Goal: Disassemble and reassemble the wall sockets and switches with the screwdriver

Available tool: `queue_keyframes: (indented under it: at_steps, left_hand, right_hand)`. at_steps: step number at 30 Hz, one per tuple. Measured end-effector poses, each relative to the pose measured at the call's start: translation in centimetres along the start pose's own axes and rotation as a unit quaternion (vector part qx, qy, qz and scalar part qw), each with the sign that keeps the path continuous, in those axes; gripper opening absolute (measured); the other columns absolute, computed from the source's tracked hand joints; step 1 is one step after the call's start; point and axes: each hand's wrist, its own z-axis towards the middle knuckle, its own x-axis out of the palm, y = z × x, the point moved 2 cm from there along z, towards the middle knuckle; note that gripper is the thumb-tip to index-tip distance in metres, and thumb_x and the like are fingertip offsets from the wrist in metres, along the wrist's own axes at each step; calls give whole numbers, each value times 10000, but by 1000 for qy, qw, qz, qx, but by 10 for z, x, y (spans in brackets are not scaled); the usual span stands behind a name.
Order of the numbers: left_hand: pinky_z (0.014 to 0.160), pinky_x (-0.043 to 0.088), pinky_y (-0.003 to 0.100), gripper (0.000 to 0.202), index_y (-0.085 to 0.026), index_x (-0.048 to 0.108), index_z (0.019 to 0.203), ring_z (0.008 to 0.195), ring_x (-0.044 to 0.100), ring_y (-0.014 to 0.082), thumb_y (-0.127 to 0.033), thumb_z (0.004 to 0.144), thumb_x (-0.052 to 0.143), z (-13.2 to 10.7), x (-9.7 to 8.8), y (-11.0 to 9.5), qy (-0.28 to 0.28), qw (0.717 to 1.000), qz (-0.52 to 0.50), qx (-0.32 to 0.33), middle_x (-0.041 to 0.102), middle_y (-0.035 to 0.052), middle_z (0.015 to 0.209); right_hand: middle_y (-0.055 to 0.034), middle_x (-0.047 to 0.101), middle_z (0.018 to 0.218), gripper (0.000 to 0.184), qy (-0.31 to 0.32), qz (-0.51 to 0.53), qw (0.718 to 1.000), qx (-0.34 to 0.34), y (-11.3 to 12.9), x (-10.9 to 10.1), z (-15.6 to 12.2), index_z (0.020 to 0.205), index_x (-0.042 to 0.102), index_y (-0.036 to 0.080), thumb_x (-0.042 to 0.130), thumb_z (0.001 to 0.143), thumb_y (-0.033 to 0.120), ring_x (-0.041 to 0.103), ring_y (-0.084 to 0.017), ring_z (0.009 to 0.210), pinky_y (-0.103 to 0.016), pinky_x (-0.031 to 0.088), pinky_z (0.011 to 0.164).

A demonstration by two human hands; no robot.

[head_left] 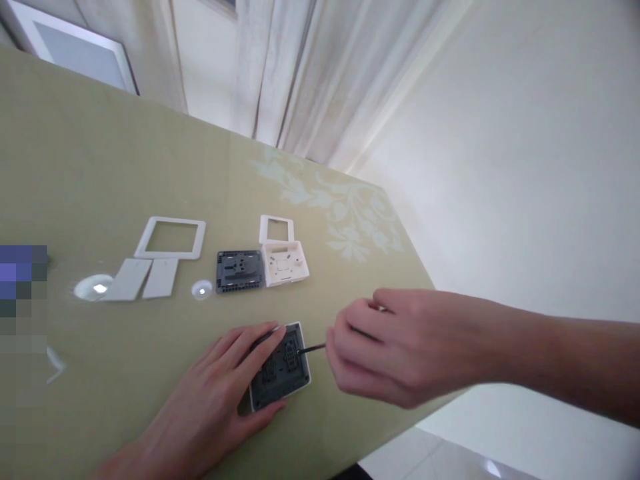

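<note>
My left hand point(225, 380) grips a wall switch point(280, 377), a dark grey square body with a white rim, against the table. Its fingers lie across the left side and upper edge, with the thumb at the lower edge. My right hand point(385, 343) is closed around a screwdriver point(314, 348). Only the thin dark shaft shows; most of the handle is hidden in the fist. The screwdriver's tip meets the right part of the switch's dark face. Beyond the hands lie a dark grey switch plate point(240, 271) and a white back box point(285, 264), side by side.
On the greenish table point(150, 373) are a large white frame point(200, 240), a smaller white frame point(290, 230) and two white rocker panels point(127, 280). Light glares off the tabletop near them. The table's right edge borders a pale wall point(525, 167); curtains point(330, 73) hang behind.
</note>
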Motion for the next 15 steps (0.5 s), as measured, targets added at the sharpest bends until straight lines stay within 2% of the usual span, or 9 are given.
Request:
queue_keyframes:
  at_steps: [2, 3, 4, 6, 8, 10, 12, 15]
  left_hand:
    - [1089, 656, 488, 935, -344, 401, 1679, 1333, 691, 334, -366, 870, 871, 1, 0, 0, 1, 1000, -1, 1, 675, 57, 1542]
    - [1091, 656, 495, 939, -343, 397, 1681, 1335, 689, 336, -365, 870, 871, 1, 0, 0, 1, 1000, -1, 0, 674, 59, 1544]
    - [1089, 657, 501, 942, -342, 395, 1682, 1333, 690, 337, -366, 869, 871, 1, 0, 0, 0, 1000, 0, 0, 673, 60, 1545]
    - [1087, 658, 511, 944, -342, 394, 1681, 1331, 692, 340, -360, 867, 871, 1, -1, 0, -1, 1000, 3, -2, 673, 61, 1546]
    - [1083, 661, 511, 947, -346, 396, 1680, 1326, 696, 339, -355, 863, 874, 0, -1, 1, -2, 1000, 4, -2, 676, 57, 1546]
    - [1086, 660, 507, 949, -352, 396, 1681, 1330, 697, 336, -347, 861, 875, 0, -2, 2, 0, 1000, 2, -1, 675, 52, 1552]
    - [1093, 657, 505, 952, -357, 402, 1678, 1339, 694, 337, -343, 855, 882, 1, -2, 3, 2, 1000, -1, -1, 671, 53, 1558]
    - [1106, 648, 521, 947, -359, 418, 1667, 1350, 687, 346, -343, 848, 894, 4, -3, 6, 3, 1000, -3, -4, 666, 62, 1563]
  right_hand:
    - [-54, 771, 968, 328, -25, 3, 997, -76, 2, -4, -3, 1034, 779, 204, 471, 1145, 181, 649, -174, 758, -344, 398, 542]
    - [-56, 765, 930, 341, -21, 13, 997, -75, 2, -5, -3, 990, 781, 202, 474, 1138, 180, 637, -174, 722, -351, 381, 527]
    - [-55, 755, 882, 328, -7, 27, 998, -50, 2, -3, -1, 962, 778, 198, 494, 1124, 176, 620, -174, 674, -359, 344, 503]
    - [-44, 734, 784, 247, 59, 66, 995, 50, 0, 4, 4, 927, 766, 191, 581, 1092, 197, 580, -168, 576, -360, 253, 477]
    - [-40, 734, 724, 232, 146, 115, 968, 167, -2, 14, 9, 890, 755, 191, 659, 1080, 282, 574, -166, 534, -338, 198, 488]
    - [-56, 751, 723, 313, 202, 157, 935, 244, -4, 21, 12, 871, 753, 189, 665, 1092, 392, 605, -174, 546, -319, 189, 510]
    - [-71, 768, 791, 327, 202, 169, 926, 270, -4, 23, 12, 923, 749, 183, 667, 1087, 455, 644, -187, 588, -311, 189, 519]
    - [-65, 756, 954, 163, 127, 116, 958, 227, 0, 20, 9, 1081, 696, 178, 766, 1014, 309, 657, -175, 646, -316, 166, 498]
